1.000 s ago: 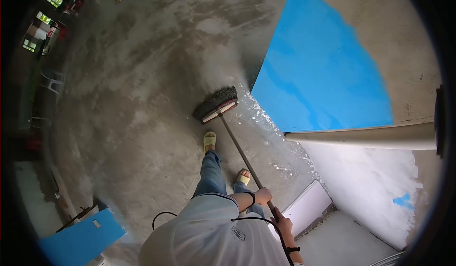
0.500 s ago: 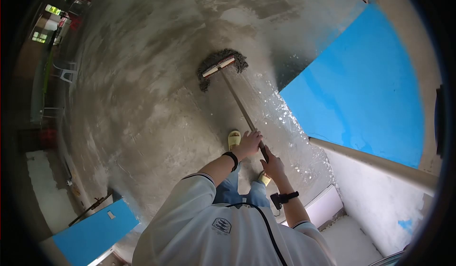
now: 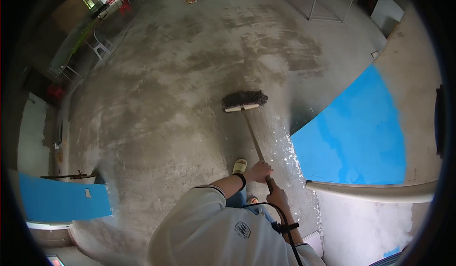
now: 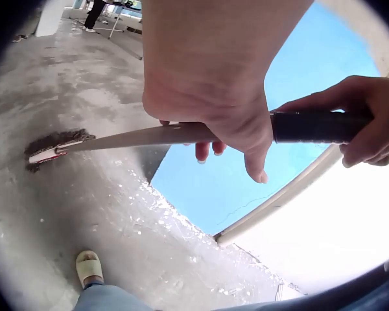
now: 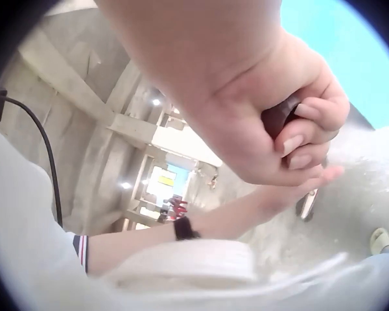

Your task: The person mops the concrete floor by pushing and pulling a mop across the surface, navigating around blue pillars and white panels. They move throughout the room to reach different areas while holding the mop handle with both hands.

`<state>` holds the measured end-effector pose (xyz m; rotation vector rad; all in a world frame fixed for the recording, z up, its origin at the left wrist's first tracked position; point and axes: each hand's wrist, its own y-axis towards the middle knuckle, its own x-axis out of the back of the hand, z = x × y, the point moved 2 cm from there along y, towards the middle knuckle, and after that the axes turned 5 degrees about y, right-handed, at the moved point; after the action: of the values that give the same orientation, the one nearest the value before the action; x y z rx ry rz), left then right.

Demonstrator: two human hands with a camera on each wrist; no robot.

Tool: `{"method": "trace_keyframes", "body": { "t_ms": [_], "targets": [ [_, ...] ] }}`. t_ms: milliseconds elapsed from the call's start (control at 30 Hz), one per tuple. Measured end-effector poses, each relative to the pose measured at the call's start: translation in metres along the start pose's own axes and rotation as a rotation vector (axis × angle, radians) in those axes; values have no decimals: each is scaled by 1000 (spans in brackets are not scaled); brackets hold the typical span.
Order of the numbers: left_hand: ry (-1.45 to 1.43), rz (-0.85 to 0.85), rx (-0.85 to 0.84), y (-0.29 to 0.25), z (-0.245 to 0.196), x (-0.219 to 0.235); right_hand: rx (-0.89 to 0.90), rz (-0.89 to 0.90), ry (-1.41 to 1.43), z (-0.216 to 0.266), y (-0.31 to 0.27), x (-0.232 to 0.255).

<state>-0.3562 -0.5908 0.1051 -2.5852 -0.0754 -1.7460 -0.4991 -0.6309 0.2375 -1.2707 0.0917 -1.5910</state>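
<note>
A wide mop (image 3: 252, 135) with a dark shaggy head (image 3: 245, 99) and a pale bar lies head-down on the grey floor in the head view. My left hand (image 3: 260, 172) grips its handle partway up, fingers under the pole and thumb hanging beside it in the left wrist view. Higher on the handle, my right hand (image 3: 279, 197) is wrapped around the dark grip (image 4: 314, 127). In the right wrist view the fingers of the right hand (image 5: 298, 123) curl round the handle's end, and the left forearm crosses below.
A blue-painted wall section (image 3: 356, 133) stands to the right, with a pale pipe (image 3: 375, 191) along its lower edge. White paint specks dot the floor beside it. Another blue panel (image 3: 66, 197) is at the left. A white chair (image 3: 99, 45) and a metal-framed table (image 3: 327, 0) stand farther off.
The mop head went forward and left, and its pole now points more straight ahead. The head view has tilted up, showing more far floor. Both hands keep hold of the handle.
</note>
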Motion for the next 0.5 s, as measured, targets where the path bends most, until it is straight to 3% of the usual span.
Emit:
{"method": "trace_keyframes", "body": {
  "t_ms": [67, 167, 233, 333, 500],
  "targets": [
    [-19, 103, -78, -7, -54, -4, 68, -41, 57, -47, -41, -7],
    [-102, 109, -224, -9, -118, -36, 23, -1, 62, -92, -105, 0],
    [-359, 440, -186, -9, -160, -54, -58, 60, 25, -115, -144, 2],
    [-425, 530, -285, -16, -216, -69, -136, 110, 20, -138, -194, 1],
    [-359, 682, -181, -27, -247, -107, -68, -26, -98, -186, -208, -48]
  ]
}}
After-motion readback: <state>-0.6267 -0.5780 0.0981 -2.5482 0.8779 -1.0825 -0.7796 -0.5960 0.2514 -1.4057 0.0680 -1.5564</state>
